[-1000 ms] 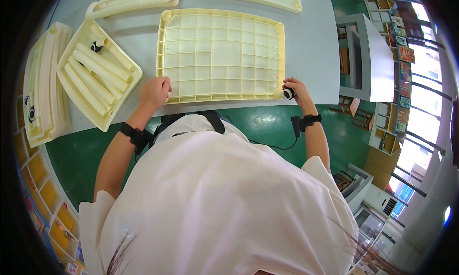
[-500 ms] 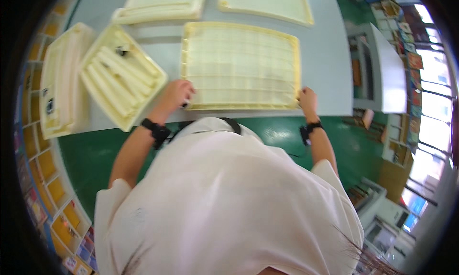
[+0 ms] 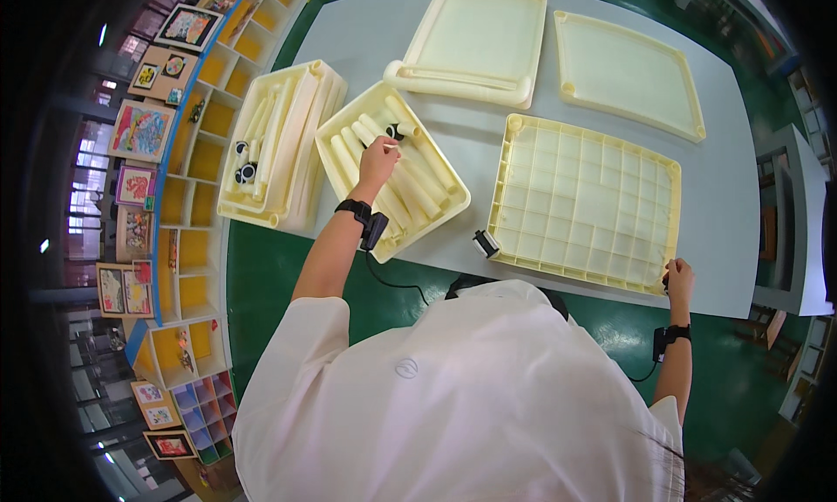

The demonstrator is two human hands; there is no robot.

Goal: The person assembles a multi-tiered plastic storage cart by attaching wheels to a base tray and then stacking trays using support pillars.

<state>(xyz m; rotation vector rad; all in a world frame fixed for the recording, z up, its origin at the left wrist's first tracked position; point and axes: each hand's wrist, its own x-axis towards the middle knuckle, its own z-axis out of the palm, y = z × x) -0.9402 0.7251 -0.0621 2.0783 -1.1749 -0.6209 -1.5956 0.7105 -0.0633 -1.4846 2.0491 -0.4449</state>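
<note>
An upside-down cream plastic tray (image 3: 584, 201), its gridded underside facing up, lies on the table in front of me. A caster (image 3: 486, 244) with a black wheel sticks out from its near left corner. My right hand (image 3: 680, 282) is closed at the near right corner, around a small black part mostly hidden by the fingers. My left hand (image 3: 378, 163) reaches into another cream tray (image 3: 459, 200) holding several pale tubes. Its fingers are pinched at the end of one tube (image 3: 417, 184). A black caster (image 3: 397, 131) lies among the tubes, just beyond that hand.
To the left stands a stack of cream trays (image 3: 301, 188) with tubes and black-and-white casters on top. Two more trays, one with a raised bar (image 3: 479, 31) and one flatter (image 3: 628, 70), lie at the table's far side. Shelves with yellow backs (image 3: 196, 205) line the left.
My left hand has left the gridded tray's near left corner and moved left into the tray of tubes. My right hand stays at the near right corner. The view has shifted left.
</note>
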